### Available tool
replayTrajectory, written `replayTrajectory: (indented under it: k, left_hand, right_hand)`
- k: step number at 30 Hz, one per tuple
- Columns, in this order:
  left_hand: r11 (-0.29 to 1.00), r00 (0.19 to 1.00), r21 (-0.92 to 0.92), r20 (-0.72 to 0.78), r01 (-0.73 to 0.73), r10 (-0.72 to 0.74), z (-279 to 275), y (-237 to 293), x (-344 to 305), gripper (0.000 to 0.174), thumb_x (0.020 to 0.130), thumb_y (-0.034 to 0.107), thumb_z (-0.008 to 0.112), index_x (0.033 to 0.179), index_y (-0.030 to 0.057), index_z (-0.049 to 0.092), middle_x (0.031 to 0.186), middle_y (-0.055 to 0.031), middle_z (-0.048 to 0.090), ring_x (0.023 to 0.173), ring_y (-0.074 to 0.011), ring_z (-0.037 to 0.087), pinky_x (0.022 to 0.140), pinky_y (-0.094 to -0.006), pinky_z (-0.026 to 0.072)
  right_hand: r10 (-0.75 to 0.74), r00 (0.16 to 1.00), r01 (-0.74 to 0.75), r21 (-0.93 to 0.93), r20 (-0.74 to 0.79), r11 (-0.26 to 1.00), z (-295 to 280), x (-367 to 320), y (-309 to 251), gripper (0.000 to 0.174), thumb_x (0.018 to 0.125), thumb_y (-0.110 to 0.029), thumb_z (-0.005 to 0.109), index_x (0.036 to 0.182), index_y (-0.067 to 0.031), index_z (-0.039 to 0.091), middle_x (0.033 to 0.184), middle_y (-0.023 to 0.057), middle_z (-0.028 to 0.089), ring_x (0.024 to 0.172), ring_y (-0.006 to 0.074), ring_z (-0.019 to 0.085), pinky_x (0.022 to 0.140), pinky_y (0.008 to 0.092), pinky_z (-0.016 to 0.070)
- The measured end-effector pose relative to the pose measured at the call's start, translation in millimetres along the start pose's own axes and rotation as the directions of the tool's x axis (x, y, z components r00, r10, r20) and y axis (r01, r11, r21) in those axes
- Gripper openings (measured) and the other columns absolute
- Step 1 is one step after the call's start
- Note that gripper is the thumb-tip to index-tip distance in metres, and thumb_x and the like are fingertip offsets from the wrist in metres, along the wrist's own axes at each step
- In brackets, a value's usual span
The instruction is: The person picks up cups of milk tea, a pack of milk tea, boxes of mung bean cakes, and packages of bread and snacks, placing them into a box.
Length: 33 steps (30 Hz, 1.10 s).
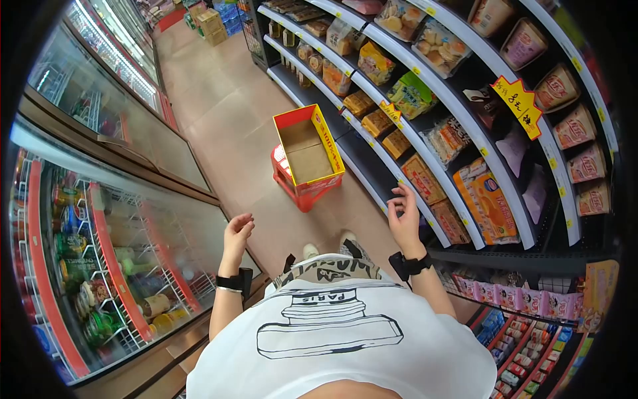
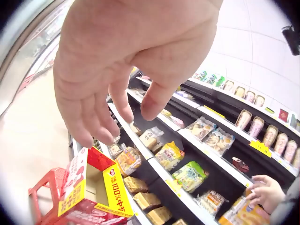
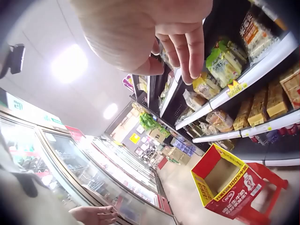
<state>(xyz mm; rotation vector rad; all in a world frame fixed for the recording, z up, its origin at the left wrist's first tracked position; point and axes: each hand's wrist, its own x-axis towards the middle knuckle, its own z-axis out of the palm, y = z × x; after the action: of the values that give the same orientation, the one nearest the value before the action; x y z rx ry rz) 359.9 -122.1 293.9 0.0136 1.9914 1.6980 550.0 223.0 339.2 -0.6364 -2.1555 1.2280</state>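
Red-and-yellow carton [image 1: 308, 158] sits upright, top uncovered, on red stool [image 1: 303, 201]; stool stands on floor [image 1: 199, 100] between glass-doored cooler [image 1: 154, 233] and stocked shelves [image 1: 497, 166]; left hand [image 1: 237, 237] and right hand [image 1: 405, 216] well apart, raised, fingers relaxed, slightly bent; left hand on cooler side; right hand nearer shelves; carton beyond both.

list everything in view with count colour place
box: one, red and yellow, on stool
stool: one, red, on floor
shelves: several, dark with pale edges, right
packaged foods: many, mixed colours, on shelves
starburst signs: at least two, yellow, shelf edges
coolers: several, brown-framed, left
cardboard boxes: several, brown, far aisle end
shirt: one, white with black print, head view's bottom
wristbands: two, black, one per wrist
left hand: one, bare, cooler side
right hand: one, bare, shelf side
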Motion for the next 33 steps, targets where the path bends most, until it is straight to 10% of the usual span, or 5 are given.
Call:
replayTrajectory:
  k: [33]
  left_hand:
    - [0.996,0.997,0.087,0.072,0.025,-0.032,32,85,220,0.029,0.081,0.011,0.060,0.109,0.0041,0.057,0.101,-0.0081,0.062,0.089,-0.0136,0.057,0.072,-0.0241,0.0433]
  right_hand:
    - [0.103,0.994,-0.100,-0.081,0.028,0.992,86,213,41,0.048,0.076,0.000,0.056,0.122,-0.0047,0.041,0.106,0.0111,0.056,0.075,0.0166,0.060,0.062,0.0256,0.0477]
